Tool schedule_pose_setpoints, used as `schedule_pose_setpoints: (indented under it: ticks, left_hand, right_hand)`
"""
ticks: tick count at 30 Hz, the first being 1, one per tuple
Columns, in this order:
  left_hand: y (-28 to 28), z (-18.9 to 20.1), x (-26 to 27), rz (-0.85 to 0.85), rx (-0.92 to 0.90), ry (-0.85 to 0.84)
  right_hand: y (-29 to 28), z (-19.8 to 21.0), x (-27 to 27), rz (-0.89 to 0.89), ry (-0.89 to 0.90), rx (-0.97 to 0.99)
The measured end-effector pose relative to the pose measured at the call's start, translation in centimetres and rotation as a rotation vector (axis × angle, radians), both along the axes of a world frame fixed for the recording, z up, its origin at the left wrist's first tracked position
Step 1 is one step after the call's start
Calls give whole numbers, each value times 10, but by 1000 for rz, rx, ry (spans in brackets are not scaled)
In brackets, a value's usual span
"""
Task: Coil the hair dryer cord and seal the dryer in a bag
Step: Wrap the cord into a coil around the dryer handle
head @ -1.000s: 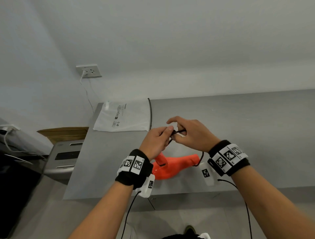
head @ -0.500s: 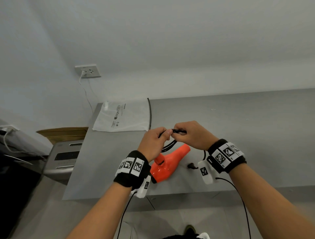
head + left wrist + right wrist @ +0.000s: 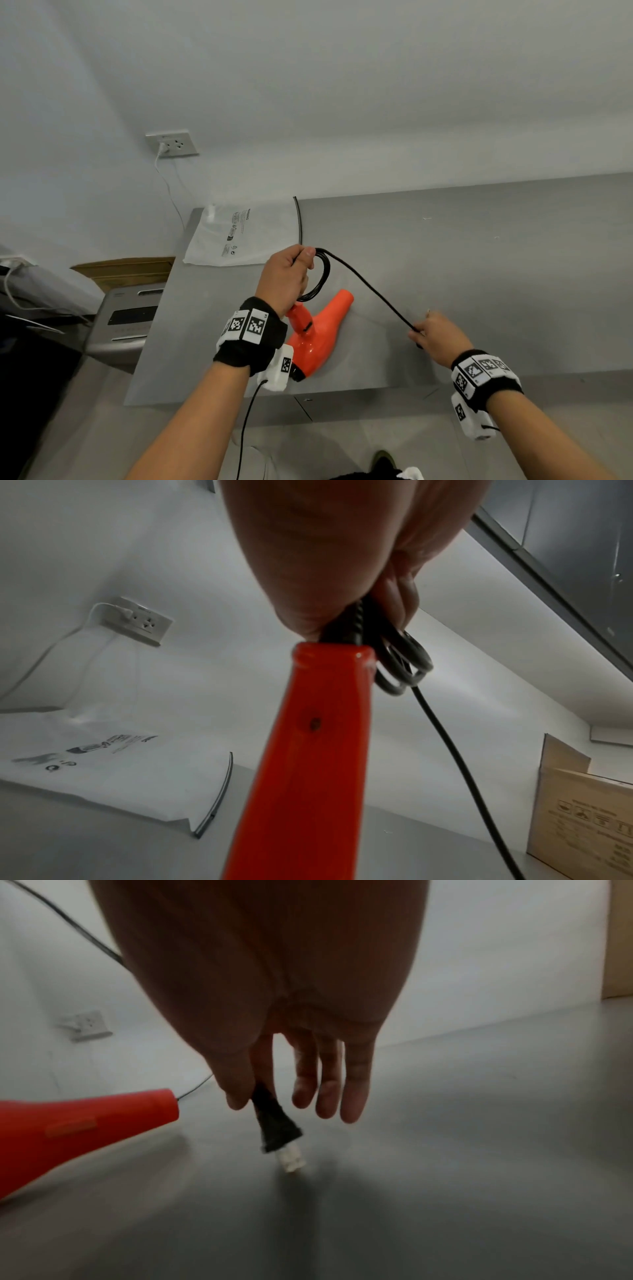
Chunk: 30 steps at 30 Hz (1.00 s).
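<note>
So the cord point(image 3: 370, 291) is only partly coiled: the left hand point(image 3: 284, 277) grips several loops above the orange hair dryer point(image 3: 318, 329) near the worktop's point(image 3: 479, 274) front edge, the right hand point(image 3: 440, 334) pinches the plug point(image 3: 274, 1131) end, and the bag point(image 3: 239, 236) waits flat at the back left corner.

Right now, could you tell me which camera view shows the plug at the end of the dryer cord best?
The right wrist view: the black plug hangs close up, pinched by the right hand, its pale tip visible. In the head view the right hand hides all but a sliver of it. The left wrist view shows only cord, no plug.
</note>
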<state>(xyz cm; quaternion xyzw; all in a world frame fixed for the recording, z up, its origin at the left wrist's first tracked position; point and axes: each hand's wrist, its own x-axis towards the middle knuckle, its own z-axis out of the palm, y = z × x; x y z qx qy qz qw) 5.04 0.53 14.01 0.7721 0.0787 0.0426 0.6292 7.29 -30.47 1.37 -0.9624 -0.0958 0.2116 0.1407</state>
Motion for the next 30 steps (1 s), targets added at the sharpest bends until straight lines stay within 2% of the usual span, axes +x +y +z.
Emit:
schedule_pose_setpoints:
  ticks: [2, 3, 7, 10, 12, 14, 16, 18, 20, 22, 24, 25, 27, 30]
  left_hand:
    - [-2, 0, 0, -5, -13, 4]
    - [-3, 0, 1, -7, -20, 5]
    - [-9, 1, 4, -7, -46, 27]
    - [-16, 2, 5, -24, -58, 37]
    - [-19, 2, 4, -34, -61, 34]
    - [-18, 0, 3, -33, -60, 33]
    - [-16, -1, 2, -19, -45, 34]
    - [-16, -2, 0, -27, -10, 41]
    - [-19, 0, -2, -57, 2, 41]
    - [-23, 2, -5, -80, 19, 40]
    - [-25, 2, -7, -89, 42, 31]
    - [-25, 3, -7, -88, 56, 29]
    - [-23, 3, -6, -70, 73, 33]
    - [-17, 2, -3, -36, 70, 46]
  right_hand:
    - [6, 12, -5, 16, 34, 40]
    - [13, 24, -6, 9, 36, 147]
    - [58, 99, -23, -72, -153, 822]
    - [94, 140, -29, -64, -309, 1102]
    - [111, 148, -28, -42, -435, 1088]
    - [122, 145, -25, 28, -595, 977]
    - [130, 133, -21, 82, -640, 900]
    - [138, 123, -19, 102, -582, 848]
    - [146, 117, -17, 37, -550, 790]
    - [152, 113, -13, -155, -484, 763]
    - [152, 108, -8, -319, -314, 865]
    - [150, 106, -6, -311, -226, 940]
    - [146, 102, -4, -166, -113, 1035]
    - [134, 104, -3, -31, 5, 1079]
